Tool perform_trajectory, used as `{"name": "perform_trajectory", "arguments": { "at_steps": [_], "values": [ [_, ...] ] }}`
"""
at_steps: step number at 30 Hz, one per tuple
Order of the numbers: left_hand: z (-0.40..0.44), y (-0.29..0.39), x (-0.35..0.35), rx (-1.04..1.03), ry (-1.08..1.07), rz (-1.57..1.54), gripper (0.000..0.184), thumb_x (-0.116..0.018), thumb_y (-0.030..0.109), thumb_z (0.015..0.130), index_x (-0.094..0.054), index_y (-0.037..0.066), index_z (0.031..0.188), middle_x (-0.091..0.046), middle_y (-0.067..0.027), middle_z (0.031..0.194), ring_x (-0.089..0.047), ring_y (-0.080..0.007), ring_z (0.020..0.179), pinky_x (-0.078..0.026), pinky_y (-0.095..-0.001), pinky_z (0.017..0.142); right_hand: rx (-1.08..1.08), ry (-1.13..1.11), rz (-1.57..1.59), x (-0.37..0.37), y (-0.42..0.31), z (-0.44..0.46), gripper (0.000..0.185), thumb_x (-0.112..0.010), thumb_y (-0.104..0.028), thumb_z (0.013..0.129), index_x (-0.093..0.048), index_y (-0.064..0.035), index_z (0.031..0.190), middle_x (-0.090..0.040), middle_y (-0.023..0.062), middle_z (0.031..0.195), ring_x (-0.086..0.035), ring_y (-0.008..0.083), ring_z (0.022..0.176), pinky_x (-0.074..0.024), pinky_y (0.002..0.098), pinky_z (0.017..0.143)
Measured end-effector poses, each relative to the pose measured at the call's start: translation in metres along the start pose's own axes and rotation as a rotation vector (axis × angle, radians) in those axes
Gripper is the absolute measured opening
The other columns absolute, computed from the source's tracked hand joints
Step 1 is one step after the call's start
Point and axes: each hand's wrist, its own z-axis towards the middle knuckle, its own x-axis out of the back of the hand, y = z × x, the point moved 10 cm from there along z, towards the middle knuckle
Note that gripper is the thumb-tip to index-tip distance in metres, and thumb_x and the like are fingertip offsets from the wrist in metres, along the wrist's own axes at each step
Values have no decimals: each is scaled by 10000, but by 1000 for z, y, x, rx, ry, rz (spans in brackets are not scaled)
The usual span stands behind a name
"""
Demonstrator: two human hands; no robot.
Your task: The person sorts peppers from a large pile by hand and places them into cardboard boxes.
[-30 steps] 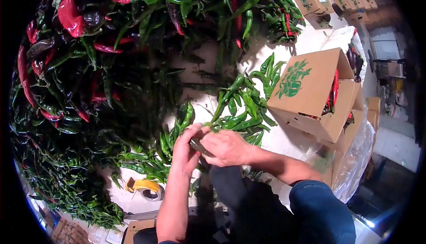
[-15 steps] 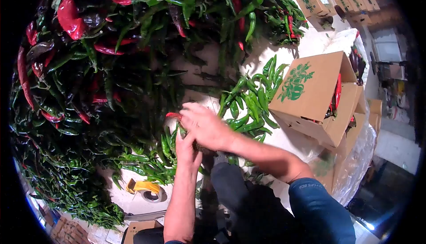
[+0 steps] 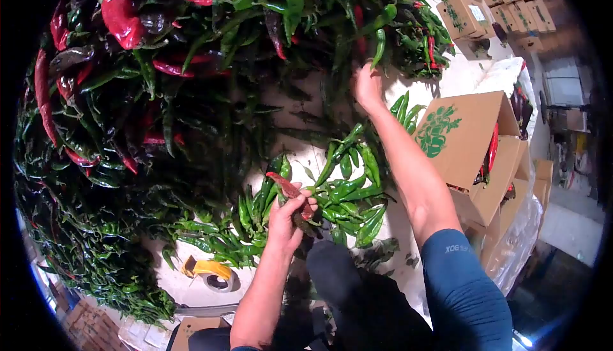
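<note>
My left hand (image 3: 288, 218) is closed around dark red chili peppers (image 3: 285, 185), one tip sticking out past the thumb. Loose green peppers (image 3: 348, 191) lie on the white surface just beyond that hand and to its right. Farther off, my right hand (image 3: 368, 86) is stretched out to the edge of the big pepper heap (image 3: 211, 102). A green pepper (image 3: 380, 48) hangs right by its fingers, which are partly hidden in shadow among the peppers, so I cannot make out whether they grip anything.
At the right stands an open cardboard box (image 3: 463, 127) with a green vegetable print and red peppers inside. A yellow tape dispenser (image 3: 214, 270) lies at lower left. More cardboard boxes (image 3: 465, 18) are at the upper right, and clear plastic (image 3: 520, 239) hangs beside the table edge.
My hands were together over the green peppers. The right has since moved away, up and right to the heap, while the left keeps the dark red peppers slightly farther right.
</note>
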Motion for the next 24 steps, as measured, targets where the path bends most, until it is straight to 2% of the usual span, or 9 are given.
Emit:
{"name": "perform_trajectory", "arguments": {
  "at_steps": [1, 5, 6, 9, 12, 17, 19, 22, 24],
  "values": [
    [-1, 0, -2, 3, -11, -4, 469, -656, 36, 886, -462, -33, 1307, -656, -155, 1034, -674, -249, 879, -578, -386, 812, 35, -2, 5, 1, 1, -5, 300, -537, -235, 941, -593, 60, 930, -623, 354, 940, -612, 504, 914, -478, 563, 760],
    [0, 9, -6, -19, -48, 0, 490, -657, 42, 891, -451, -37, 1328, -654, -149, 1037, -671, -241, 884, -576, -383, 811, 58, -161, 51, 7, 3, -16, 300, -594, -184, 931, -652, 69, 1081, -652, 182, 743, -653, 272, 636, -503, 392, 579],
    [1, 12, -5, -26, -46, -1, 492, -658, 43, 892, -451, -38, 1331, -654, -148, 1038, -670, -240, 887, -577, -383, 810, -19, -312, 272, 10, 3, -33, 309, -599, -142, 940, -658, 50, 1176, -632, 63, 699, -596, 127, 557, -487, 295, 525],
    [3, 19, -4, -40, -43, 8, 483, -661, 59, 897, -464, -29, 1329, -652, -142, 1039, -668, -243, 902, -576, -394, 815, -293, -408, 657, 20, 22, -95, 288, -592, -112, 952, -662, 9, 1204, -675, 63, 842, -619, 125, 634, -529, 268, 568],
    [2, 21, -5, -25, -36, 37, 480, -669, 89, 898, -477, -8, 1327, -645, -149, 1059, -665, -261, 922, -573, -421, 824, -548, -612, 1106, 25, 29, -169, 302, -540, -102, 1008, -586, 23, 1279, -618, 14, 926, -538, 99, 684, -478, 273, 619],
    [6, 13, -19, -25, -87, 76, 599, -738, 267, 901, -432, 24, 1355, -607, -173, 1208, -652, -253, 996, -564, -427, 859, -670, -806, 1321, 38, 7, -266, 350, -557, -143, 1007, -532, 11, 1320, -627, 28, 999, -395, 40, 596, -354, 211, 549],
    [8, 14, -31, -58, -115, 94, 639, -757, 282, 885, -420, 45, 1374, -597, -161, 1229, -649, -249, 1009, -562, -426, 862, -734, -839, 1288, 43, -16, -289, 371, -573, -145, 998, -543, 13, 1332, -630, 27, 986, -428, 47, 589, -364, 209, 544],
    [5, 27, -41, -181, -46, 81, 738, -793, 165, 843, -357, 73, 1432, -587, -110, 1208, -629, -214, 1015, -542, -356, 863, -357, -898, 547, 51, -40, -309, 301, -535, -96, 995, -613, 41, 1252, -635, 44, 937, -569, 72, 648, -478, 238, 596],
    [4, 32, -31, -258, 74, 177, 778, -803, 84, 808, -340, 68, 1432, -573, -99, 1226, -605, -192, 1037, -519, -337, 897, 348, -697, 269, 66, -89, -318, 377, -587, -91, 964, -547, 69, 1303, -637, 151, 1009, -641, 246, 750, -537, 338, 698]
  ]
}}
